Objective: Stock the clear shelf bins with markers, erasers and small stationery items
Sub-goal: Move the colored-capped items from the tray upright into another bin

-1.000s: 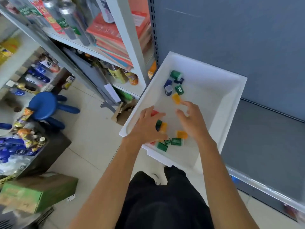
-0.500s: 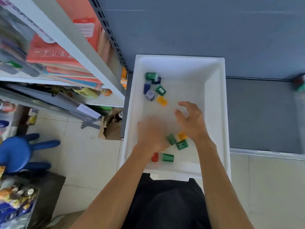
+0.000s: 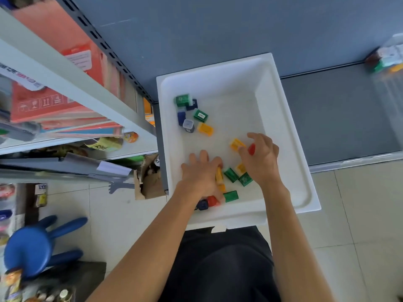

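Note:
A white tray (image 3: 281,118) juts out from a grey shelf and holds several small coloured plastic pieces. A green piece (image 3: 182,100) lies with blue, clear and yellow ones at the far left. My left hand (image 3: 199,175) is palm down at the tray's near left, fingers curled over a yellow piece (image 3: 218,175). A red piece (image 3: 212,201) and a blue one lie by that wrist. My right hand (image 3: 261,160) pinches another red piece (image 3: 251,148), its fingertips beside a second yellow piece (image 3: 237,144). Green pieces (image 3: 231,175) lie between the hands.
A metal shelf unit with orange books (image 3: 54,101) stands to the left. An open cardboard box (image 3: 150,182) and a blue stool (image 3: 32,247) are on the tiled floor. The grey shelf board (image 3: 338,114) runs right, with a clear container of coloured items (image 3: 388,57) at its far end.
My right hand has picked up a red piece and moved slightly farther into the tray. My left hand stays over the near pieces. The camera has tilted, turning the tray in view.

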